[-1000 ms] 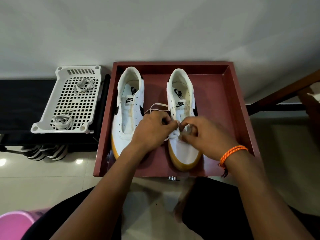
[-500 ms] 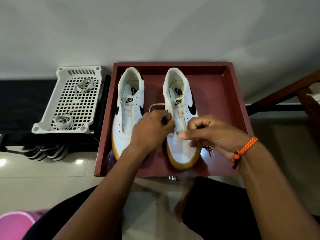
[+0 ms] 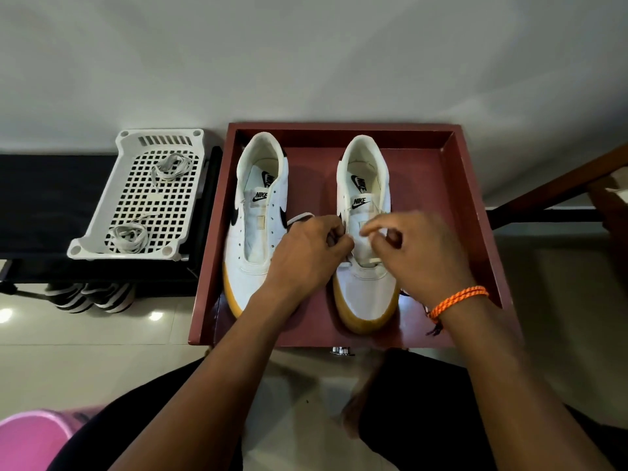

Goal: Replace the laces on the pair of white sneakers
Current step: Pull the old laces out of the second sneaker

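Two white sneakers with gum soles stand side by side in a dark red tray [image 3: 469, 198]. The left sneaker [image 3: 253, 232] has bare eyelets and no lace. On the right sneaker [image 3: 365, 283] a white lace [image 3: 372, 261] crosses the lowest eyelets. My left hand [image 3: 306, 256] pinches one end of that lace at the shoe's left side; a loop of lace [image 3: 299, 218] trails behind it. My right hand [image 3: 414, 249] hovers over the tongue, blurred, thumb and forefinger pinched on the other end of the lace.
A white perforated basket [image 3: 102, 212] to the left holds two bundles of laces [image 3: 170, 168], [image 3: 129, 236], and rests on a black rack with striped shoes [image 3: 91, 297] beneath. A wooden rail [image 3: 560, 185] runs at the right. A pink tub [image 3: 30, 440] sits bottom left.
My right hand has swung back from the shoe's right side up over the tongue. The right sneaker has straightened in the tray. My left hand has stayed at the lace.
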